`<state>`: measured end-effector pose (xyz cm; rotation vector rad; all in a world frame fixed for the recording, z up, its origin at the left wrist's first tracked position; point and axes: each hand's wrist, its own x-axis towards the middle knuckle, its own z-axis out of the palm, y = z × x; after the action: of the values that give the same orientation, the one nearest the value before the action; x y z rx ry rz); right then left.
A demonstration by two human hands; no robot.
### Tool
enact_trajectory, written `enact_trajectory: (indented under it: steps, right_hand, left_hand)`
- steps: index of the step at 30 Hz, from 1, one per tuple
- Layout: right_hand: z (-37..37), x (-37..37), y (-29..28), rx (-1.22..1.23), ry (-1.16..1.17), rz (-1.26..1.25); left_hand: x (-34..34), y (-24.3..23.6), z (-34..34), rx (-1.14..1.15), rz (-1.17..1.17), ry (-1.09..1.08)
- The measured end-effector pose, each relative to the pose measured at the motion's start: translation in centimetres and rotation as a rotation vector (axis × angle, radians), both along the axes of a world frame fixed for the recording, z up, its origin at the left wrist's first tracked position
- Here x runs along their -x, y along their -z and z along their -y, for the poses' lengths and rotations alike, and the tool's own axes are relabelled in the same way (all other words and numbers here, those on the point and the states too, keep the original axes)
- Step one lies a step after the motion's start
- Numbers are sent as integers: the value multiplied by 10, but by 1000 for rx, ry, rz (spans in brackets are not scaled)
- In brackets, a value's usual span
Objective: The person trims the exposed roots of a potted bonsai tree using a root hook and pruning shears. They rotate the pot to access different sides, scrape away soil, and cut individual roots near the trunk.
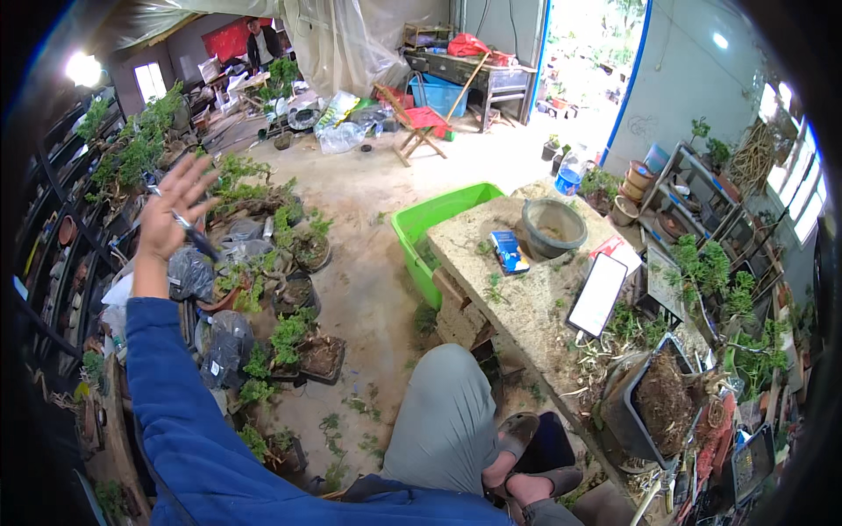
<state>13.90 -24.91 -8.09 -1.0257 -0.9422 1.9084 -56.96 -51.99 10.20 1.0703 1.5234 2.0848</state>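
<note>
The left hand has fingers spread apart, a dark-handled tool by its thumb. Hold it snugly, clear of the leafy plant just right. Right hand unseen.

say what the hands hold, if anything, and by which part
A slim, dark-ended tool crosses the spread left hand at the tool's silvery middle, probably held there, though the grip is unclear. The right hand isn't visible.

The left hand, with a tool, is left of the bench; there, a box lies left of the pot, the phone nearer.
</note>
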Motion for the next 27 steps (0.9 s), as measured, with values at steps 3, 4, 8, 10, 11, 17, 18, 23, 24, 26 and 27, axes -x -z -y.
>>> enact_trajectory:
  steps: [3,4,8,10,11,17,18,23,24,26,27]
  right_hand:
    - [9,1,-4,-41,-27,10]
    - [11,-1,-2,-59,-28,13]
    - [9,-32,12,-152,-1,54]
    - [8,-70,2,-212,107,110]
    - [9,-95,-12,-248,191,153]
    - [28,-258,-127,-598,827,791]
    - [24,-272,-127,-628,807,879]
    - [-47,-250,-35,-864,300,1336]
    - [-63,-239,-21,-1027,284,1503]
    - [-88,-217,-7,-1109,331,1520]
    - [-97,-208,-7,-1076,322,1554]
  left_hand:
    - [-72,23,-100,113,20,305]
    - [-108,33,-133,88,31,404]
    - [-217,57,-211,149,190,917]
    - [-221,54,-199,289,186,869]
    - [-209,48,-182,258,196,883]
    - [-118,21,-109,51,92,-205]
    - [-126,24,-121,2,138,107]
    - [-276,103,-216,458,379,573]
    - [-313,119,-230,512,435,644]
    - [-369,133,-246,633,505,872]
    - [-392,137,-251,638,537,994]
